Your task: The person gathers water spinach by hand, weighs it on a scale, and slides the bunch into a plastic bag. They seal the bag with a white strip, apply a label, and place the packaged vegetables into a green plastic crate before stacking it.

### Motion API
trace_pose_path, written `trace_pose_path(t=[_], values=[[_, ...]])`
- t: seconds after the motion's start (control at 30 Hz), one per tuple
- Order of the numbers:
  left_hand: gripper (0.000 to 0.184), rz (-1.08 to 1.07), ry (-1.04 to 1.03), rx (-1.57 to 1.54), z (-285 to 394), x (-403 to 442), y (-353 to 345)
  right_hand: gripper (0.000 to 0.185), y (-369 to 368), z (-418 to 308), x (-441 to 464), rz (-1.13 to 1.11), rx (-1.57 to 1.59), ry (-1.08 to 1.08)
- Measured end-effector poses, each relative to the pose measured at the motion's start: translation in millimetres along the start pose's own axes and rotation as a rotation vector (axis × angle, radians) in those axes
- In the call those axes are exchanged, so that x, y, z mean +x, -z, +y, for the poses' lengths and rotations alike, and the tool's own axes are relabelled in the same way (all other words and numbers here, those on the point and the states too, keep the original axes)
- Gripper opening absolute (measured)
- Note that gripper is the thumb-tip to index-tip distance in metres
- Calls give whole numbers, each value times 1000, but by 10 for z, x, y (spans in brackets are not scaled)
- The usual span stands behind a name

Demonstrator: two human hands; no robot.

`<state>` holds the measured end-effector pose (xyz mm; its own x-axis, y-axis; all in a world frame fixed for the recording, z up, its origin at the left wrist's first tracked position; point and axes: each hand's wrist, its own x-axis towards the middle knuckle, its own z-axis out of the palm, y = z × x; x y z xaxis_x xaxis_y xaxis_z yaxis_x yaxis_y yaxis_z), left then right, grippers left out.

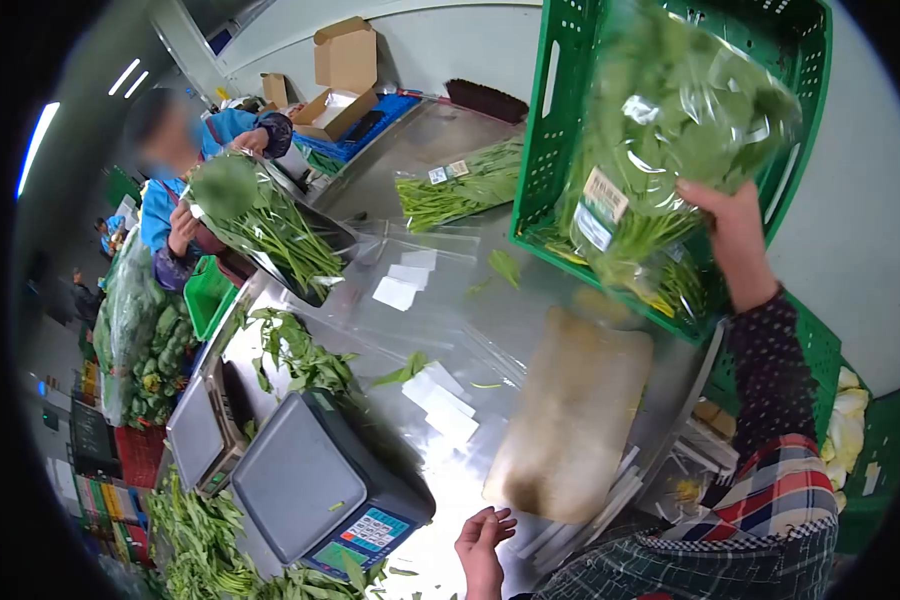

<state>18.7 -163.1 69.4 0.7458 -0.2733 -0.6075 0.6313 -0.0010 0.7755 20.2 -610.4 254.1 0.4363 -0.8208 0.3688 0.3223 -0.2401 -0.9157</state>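
Note:
My right hand (735,225) grips a clear bag of leafy greens (650,130) by its side. The bag is tilted, with leaves up and stems down, a label on its lower part, and hangs over a green crate (547,150). More bagged greens (685,290) lie inside that crate. Near the front edge of the metal table, my left hand (483,550) holds nothing; its fingers are loosely bent and apart. It is close to the lower end of a worn cutting board (580,420) and some way right of a digital scale (305,480).
Across the table a co-worker (160,200) holds another bag of greens (270,225). A bagged bunch (465,183) lies beside the crate. White labels (440,400), loose leaves (300,350) and a second scale (205,430) are on the table. A brush (485,100) and cardboard box (345,80) are behind.

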Motion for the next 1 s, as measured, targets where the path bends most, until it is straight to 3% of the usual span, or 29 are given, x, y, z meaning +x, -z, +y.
trace_pose_path(t=[0.1,0.23,0.3,0.37,0.43,0.47,0.53,0.63,0.73,0.8,0.9,1.0], values=[[22,-43,24,-14,-80,13,-85,47,79,-359,417,-136,-176,35],[33,-147,31,58,-223,-28,-120,38,153,-63,1070,-161,-202,-50],[41,-194,1,94,-260,-92,-129,30,208,200,1287,-437,-414,-150],[41,-195,19,93,-296,-113,-82,26,359,776,1528,-584,-726,-63],[42,-184,59,87,-373,-100,-35,32,413,1395,1548,-557,-1035,-108],[42,-174,50,88,-364,-105,-16,32,384,1584,1411,-562,-1023,-103],[42,-161,51,91,-332,-132,4,36,299,1866,1040,-152,-1553,272],[37,-99,83,32,-390,-73,44,48,79,1693,874,-159,-1309,384],[28,-112,86,34,-477,125,57,80,-186,1246,110,-403,-1405,311],[26,-122,62,-2,-417,191,-47,84,-182,1069,-243,-614,-1478,334],[25,-160,2,19,-255,191,-143,88,381,1562,198,-602,-1405,478],[25,-159,-13,22,-258,202,-102,89,345,1384,342,-570,-1399,438]])
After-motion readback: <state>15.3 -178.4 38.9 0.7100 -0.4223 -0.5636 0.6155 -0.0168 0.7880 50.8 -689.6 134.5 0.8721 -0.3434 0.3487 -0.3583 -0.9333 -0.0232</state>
